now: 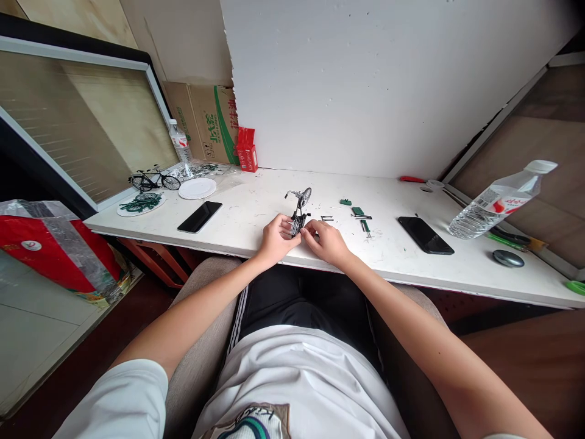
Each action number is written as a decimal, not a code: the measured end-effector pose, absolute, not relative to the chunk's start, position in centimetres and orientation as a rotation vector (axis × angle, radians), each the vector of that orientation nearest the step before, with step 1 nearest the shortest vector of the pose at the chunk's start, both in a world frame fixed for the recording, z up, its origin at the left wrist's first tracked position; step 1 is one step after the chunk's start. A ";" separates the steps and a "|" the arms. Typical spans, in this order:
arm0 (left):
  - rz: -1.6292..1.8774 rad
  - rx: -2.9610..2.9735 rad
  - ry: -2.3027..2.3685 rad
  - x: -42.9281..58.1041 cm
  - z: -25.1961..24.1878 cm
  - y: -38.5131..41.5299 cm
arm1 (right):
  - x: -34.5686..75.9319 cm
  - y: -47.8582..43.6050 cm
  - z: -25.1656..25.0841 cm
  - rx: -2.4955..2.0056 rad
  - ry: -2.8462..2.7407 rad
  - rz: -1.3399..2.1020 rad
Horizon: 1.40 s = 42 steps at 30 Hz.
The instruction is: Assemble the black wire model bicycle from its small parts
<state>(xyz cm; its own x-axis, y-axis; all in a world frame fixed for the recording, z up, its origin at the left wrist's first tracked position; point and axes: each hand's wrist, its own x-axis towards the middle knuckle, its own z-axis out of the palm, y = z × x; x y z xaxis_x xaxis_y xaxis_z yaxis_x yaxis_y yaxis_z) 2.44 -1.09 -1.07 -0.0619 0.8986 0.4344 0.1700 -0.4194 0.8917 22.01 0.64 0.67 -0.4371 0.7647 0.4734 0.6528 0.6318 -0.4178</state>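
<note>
A small model bicycle [299, 212] stands near the table's front edge, its front wheel and handlebar pointing away from me. My left hand [276, 239] is closed around the bicycle's rear part from the left. From the right, the fingers of my right hand [325, 241] pinch at the lower rear of the same bicycle. My fingertips partly hide the rear wheel. Right of my hands lie small dark green pieces [358, 211] and a thin dark part [326, 218].
A phone [200, 217] lies to the left, another phone [425, 235] to the right. At the far left are a second model bicycle [154, 179] and a white paper plate [197, 188]. A water bottle [500, 200] and a round dark object [508, 258] stand at the right.
</note>
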 end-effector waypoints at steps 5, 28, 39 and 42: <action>1.524 1.610 1.157 2.5 -1.0 -1.1 | 21.9 0.5 0.8 -1.101 -2.201 0.259; 1.524 1.618 1.154 2.6 -0.6 -1.4 | 21.9 0.5 0.8 -1.127 -2.236 0.239; 1.517 1.624 1.164 2.5 -1.0 -1.2 | 21.8 0.5 0.8 -1.120 -2.248 0.220; 1.521 1.637 1.166 2.5 -0.9 -1.2 | 21.9 0.5 0.8 -1.117 -2.257 0.204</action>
